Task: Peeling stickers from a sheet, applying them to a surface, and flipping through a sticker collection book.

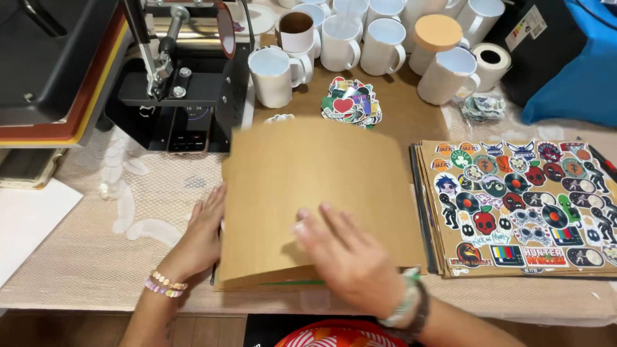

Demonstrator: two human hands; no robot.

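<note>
brown page (308, 186) mid-turn under right hand (350, 257), fingers (315, 222) spread flat on it; left hand (202, 234) open at left edge.

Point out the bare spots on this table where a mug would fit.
Bare lace cloth lies between the heat press, the white sheet and the left hand. A bare strip separates the sticker pile from the mugs. The back row and right side are crowded.
</note>
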